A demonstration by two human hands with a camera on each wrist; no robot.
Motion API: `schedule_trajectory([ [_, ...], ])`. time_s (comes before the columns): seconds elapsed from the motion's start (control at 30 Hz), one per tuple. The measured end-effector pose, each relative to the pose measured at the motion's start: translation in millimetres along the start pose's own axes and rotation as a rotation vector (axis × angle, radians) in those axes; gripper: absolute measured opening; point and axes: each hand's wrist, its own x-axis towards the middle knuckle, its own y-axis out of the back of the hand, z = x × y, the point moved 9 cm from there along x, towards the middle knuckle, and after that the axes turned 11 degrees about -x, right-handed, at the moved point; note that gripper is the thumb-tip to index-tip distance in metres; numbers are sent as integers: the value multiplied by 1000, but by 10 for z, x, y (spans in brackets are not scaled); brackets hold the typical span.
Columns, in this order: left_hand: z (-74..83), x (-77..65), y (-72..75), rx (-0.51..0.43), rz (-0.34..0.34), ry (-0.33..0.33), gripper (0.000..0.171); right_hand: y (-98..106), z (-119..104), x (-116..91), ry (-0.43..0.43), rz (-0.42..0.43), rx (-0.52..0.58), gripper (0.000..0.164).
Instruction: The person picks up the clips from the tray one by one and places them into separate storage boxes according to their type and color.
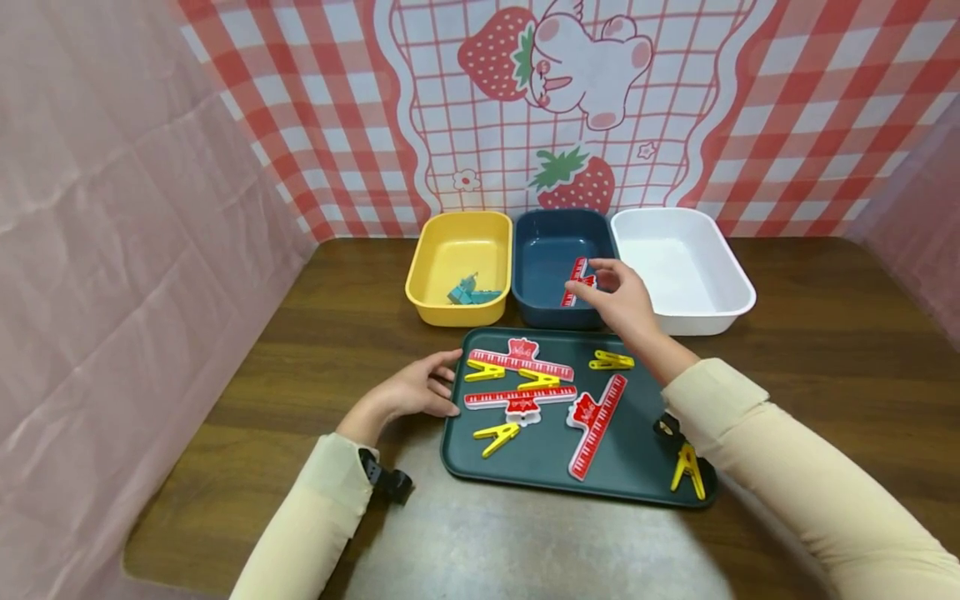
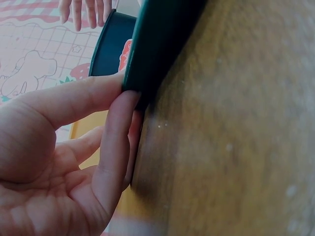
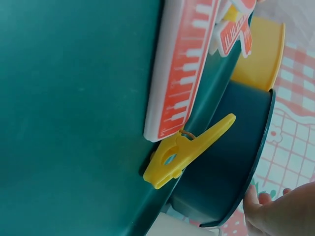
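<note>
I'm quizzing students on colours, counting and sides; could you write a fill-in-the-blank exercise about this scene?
The bin holding teal items is ____.
On the tray, ____ red piano-patterned clips are visible.
The hand touching the tray's rim is the ____ one.

Missing words: yellow; three; left.

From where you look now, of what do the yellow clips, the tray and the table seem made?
The yellow clips: likely smooth plastic, evenly coloured, soft shine. The tray: probably satin plastic, with a thin moulded rim. The table: brown wood grain, slightly shiny; solid wood or laminate, unclear.
</note>
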Motion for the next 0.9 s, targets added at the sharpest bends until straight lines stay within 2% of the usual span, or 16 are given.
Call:
schedule_trajectory([
  [0.27,-5,-2,-7,-12,-4,-2,87,10,-22,-168,45,-39,1,67],
  [0.7,-7,-5,-16,-14,-9,1,85,-18,-27,-465,102,-170,-71,68],
  [0.9,0,-3,-12,-16,-9,2,86,-10,-92,-581,191,-206,-91,62],
])
